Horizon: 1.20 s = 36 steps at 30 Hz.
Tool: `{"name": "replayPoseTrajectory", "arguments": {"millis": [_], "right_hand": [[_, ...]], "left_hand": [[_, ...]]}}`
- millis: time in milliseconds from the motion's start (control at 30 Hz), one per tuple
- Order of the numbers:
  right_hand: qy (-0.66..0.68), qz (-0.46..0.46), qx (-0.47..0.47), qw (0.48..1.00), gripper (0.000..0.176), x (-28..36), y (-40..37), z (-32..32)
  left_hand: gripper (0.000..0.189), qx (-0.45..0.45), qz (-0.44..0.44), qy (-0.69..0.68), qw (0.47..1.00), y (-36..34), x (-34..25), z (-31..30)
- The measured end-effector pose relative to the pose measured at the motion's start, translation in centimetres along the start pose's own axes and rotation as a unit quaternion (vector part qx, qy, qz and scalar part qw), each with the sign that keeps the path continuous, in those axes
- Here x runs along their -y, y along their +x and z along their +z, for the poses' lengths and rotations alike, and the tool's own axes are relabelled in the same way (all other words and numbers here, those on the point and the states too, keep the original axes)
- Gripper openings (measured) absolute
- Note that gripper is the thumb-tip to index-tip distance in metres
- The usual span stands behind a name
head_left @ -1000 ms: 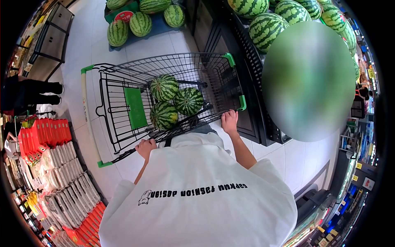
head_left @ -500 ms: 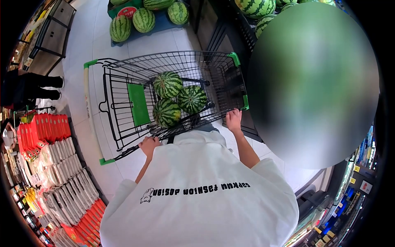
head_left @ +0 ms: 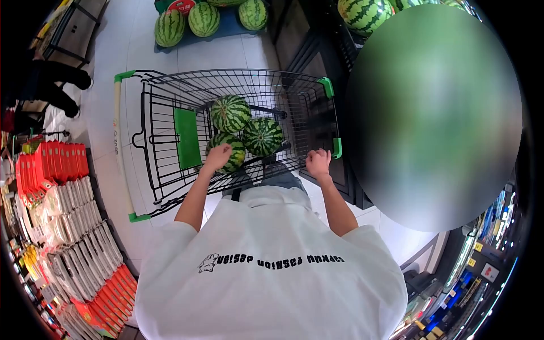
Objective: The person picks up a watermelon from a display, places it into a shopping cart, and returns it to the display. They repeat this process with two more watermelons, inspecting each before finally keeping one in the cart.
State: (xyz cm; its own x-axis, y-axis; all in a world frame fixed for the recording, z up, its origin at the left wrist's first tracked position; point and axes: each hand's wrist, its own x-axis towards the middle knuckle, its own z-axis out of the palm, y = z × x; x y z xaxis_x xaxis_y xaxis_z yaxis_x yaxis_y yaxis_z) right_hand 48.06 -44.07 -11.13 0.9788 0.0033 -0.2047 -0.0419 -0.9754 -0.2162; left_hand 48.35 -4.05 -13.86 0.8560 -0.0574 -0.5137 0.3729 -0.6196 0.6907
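Observation:
A black wire shopping cart point(head_left: 170, 194) with green corners stands across in front of me. In its basket sit a rear striped watermelon point(head_left: 230, 113), a right-hand watermelon point(head_left: 263, 136) and a near watermelon point(head_left: 235, 162). My left hand point(head_left: 217, 157) is over the near watermelon and hides part of it; its fingers are loosely bent and hold nothing. At the cart's near side rim, by the right front corner, my right hand point(head_left: 318, 163) has its fingers curled over the wire.
More watermelons point(head_left: 204, 20) lie on a blue base at the back, and others point(head_left: 365, 14) fill a dark crate at upper right. Left stands a rack of red and white packages point(head_left: 85, 226). A person point(head_left: 54, 85) walks at far left. A large blurred patch covers the right.
My left hand has let go of the cart's near rim and moved forward over the near watermelon. My right hand stays by the rim's right end. The person at left has shifted.

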Motion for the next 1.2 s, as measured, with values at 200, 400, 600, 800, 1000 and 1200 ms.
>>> {"name": "replayPoseTrajectory", "arguments": {"millis": [200, 400, 600, 800, 1000, 1200], "right_hand": [[0.127, -0.017, 0.085, 0.988, 0.022, -1.4, 7.9, 4.8], [0.385, 0.096, 0.222, 0.891, 0.037, -3.1, 14.4, 14.3], [0.589, 0.325, 0.332, 0.661, 0.071, 1.1, 20.2, 13.9], [0.610, 0.214, 0.295, 0.703, 0.043, -0.9, 23.9, 21.4], [0.624, 0.276, 0.368, 0.632, 0.041, -2.9, 25.0, 20.9], [0.618, 0.293, 0.357, 0.636, 0.037, -1.6, 24.3, 20.1]], "left_hand": [[0.047, 0.024, -0.196, -0.158, 0.968, 7.3, 0.4, 6.9], [0.050, -0.076, -0.238, -0.370, 0.895, 13.0, 1.1, 10.4], [0.053, -0.145, -0.276, -0.372, 0.874, 18.3, 0.5, 14.5], [0.040, -0.171, -0.254, -0.403, 0.863, 15.1, -2.9, 14.9], [0.040, -0.184, -0.276, -0.479, 0.813, 20.7, 3.4, 19.3], [0.048, -0.008, -0.397, -0.618, 0.679, 21.8, 0.2, 17.9]]}}
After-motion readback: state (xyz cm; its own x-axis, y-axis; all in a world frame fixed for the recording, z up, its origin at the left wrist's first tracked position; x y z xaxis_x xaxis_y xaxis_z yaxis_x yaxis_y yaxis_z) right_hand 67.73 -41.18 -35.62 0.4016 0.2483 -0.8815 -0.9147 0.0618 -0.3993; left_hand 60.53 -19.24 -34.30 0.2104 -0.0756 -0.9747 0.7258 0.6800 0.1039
